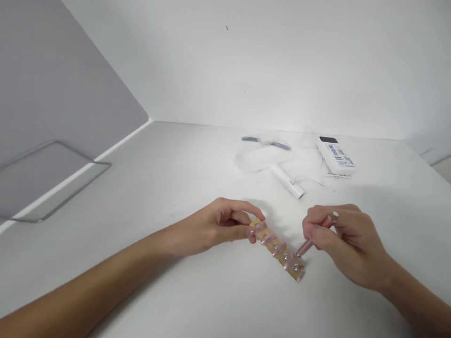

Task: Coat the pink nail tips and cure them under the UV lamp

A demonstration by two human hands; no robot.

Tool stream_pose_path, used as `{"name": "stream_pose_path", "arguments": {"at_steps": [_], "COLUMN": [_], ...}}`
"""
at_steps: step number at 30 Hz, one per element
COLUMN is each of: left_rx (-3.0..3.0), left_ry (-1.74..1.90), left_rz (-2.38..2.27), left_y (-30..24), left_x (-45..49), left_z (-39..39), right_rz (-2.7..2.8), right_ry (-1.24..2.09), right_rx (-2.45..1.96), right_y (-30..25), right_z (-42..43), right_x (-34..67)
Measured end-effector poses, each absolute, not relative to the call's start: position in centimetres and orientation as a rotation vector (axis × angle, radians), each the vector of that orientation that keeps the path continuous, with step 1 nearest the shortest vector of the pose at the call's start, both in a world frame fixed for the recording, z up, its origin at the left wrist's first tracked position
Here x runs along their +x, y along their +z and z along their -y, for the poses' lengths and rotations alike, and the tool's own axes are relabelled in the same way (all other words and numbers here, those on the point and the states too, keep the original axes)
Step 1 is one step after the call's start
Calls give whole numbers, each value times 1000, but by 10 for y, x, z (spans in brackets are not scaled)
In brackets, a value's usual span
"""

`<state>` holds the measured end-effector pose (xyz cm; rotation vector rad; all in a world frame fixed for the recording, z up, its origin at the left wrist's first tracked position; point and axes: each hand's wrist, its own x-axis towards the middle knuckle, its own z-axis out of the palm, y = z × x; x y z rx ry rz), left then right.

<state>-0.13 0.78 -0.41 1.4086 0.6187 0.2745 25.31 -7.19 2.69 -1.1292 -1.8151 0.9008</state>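
Two bare forearms enter from the bottom corners of a white table (169, 173), the hands apart but working toward the same small object. The left hand (218, 227) is closed on the near-left end of a tan strip (280, 251), thumb and forefinger pinching it. The strip lies flat and slants away to the right, a grip that appears meant to keep it from sliding. Along the strip sits a row of small pink nail tips (269, 238), each catching a glint of light, spaced apart so that each can be reached singly.

The right hand (340, 239) is wrapped pencil-fashion around a slim pink tool (309, 243). Its lower end angles down to the far end of the strip, at or just beside the last tips. Whether it touches cannot be told. The heel of this hand seems to rest on the table, likely for steadiness.

Farther back, well clear of the hands, lies a loose cluster. It holds a short white tube (287, 180) on its side, a thin white cord (312, 180), crumpled clear plastic wrapping (255, 157), two grey-blue flat pieces (251, 139) and a white device (334, 154) with a dark window and a blue label. All seem pushed aside to leave working room.

To the left a grey partition (52, 80) carries a wire frame (59, 178). A plain white wall (282, 61) closes the back.
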Motion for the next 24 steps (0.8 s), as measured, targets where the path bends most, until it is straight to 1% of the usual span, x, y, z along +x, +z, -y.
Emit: {"name": "stream_pose_path", "arguments": {"at_steps": [13,24], "left_rx": [1417,1424], "left_ry": [292,285], "left_rz": [-621,-623], "left_y": [-5,-4], "left_x": [-2,-1], "left_z": [-7,-7], "right_rz": [1804,1835], "right_ry": [836,861], "right_rx": [-1142,-1149], "right_y": [27,28], "right_z": [71,73], "right_x": [251,253]}}
